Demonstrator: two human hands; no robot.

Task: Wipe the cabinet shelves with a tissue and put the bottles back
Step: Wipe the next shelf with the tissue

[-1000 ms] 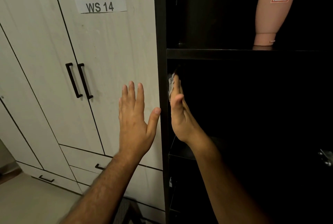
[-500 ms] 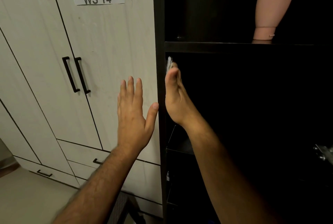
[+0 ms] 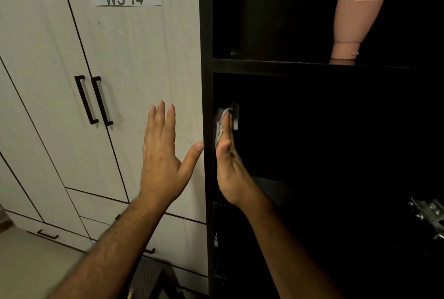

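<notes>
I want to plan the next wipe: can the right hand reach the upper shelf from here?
Probably yes. The right hand presses the tissue on the side wall just below the upper shelf, with nothing between.

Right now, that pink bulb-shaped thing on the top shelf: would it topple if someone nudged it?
Probably. The pink bulb-shaped object stands on a narrow neck with its wide end up, so it looks top-heavy. It leans slightly already. Its rounded body would likely roll along the upper shelf if it fell. Its weight can't be judged.
</notes>
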